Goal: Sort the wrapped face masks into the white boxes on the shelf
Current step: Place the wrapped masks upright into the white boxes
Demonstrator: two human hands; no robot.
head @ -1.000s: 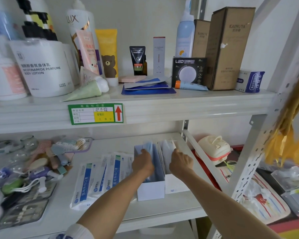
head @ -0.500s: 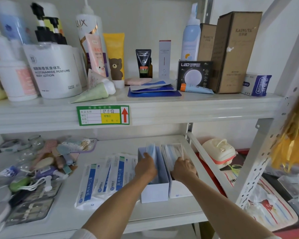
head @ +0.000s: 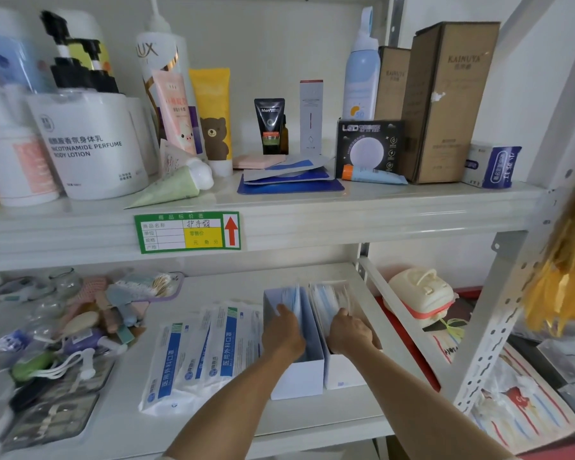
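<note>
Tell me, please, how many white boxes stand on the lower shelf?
2: the left box under the left hand, and the right box touching it, under the right hand. None seem hidden.

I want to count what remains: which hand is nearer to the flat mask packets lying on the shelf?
Left. The left hand is in the left white box, right beside the flat mask packets. The right hand is in the right white box, farther away.

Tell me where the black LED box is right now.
The LED box stands on the upper shelf, right of centre in the head view, in front of the tall brown cartons, with a small tube lying before it.
</note>
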